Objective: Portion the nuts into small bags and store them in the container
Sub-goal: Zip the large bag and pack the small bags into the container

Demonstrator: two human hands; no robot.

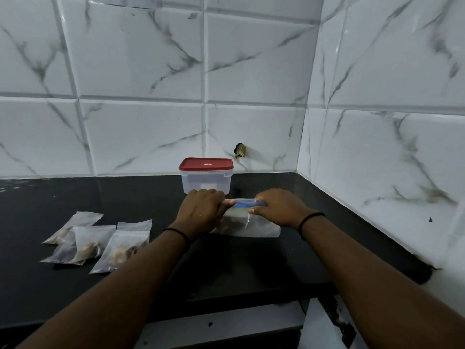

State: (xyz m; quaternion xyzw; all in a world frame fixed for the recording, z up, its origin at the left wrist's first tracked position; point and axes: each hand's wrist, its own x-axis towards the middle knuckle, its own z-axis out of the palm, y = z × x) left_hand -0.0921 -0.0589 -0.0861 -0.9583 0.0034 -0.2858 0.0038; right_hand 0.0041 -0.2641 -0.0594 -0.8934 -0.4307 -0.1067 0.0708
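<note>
A large clear zip bag (254,226) with a blue seal strip lies on the black counter, dark nuts faintly showing inside. My left hand (202,210) pinches the left end of the blue strip. My right hand (279,206) pinches its right end. Behind the hands stands a clear plastic container (206,181) with its red lid on. Three small clear bags of nuts (98,241) lie flat in a loose group to the left, apart from both hands.
The black counter (251,263) meets white marble-look tiled walls at the back and at the right, forming a corner. Its front edge runs below my forearms, with a white cabinet part (226,323) underneath. A small dark hole (239,150) marks the back wall.
</note>
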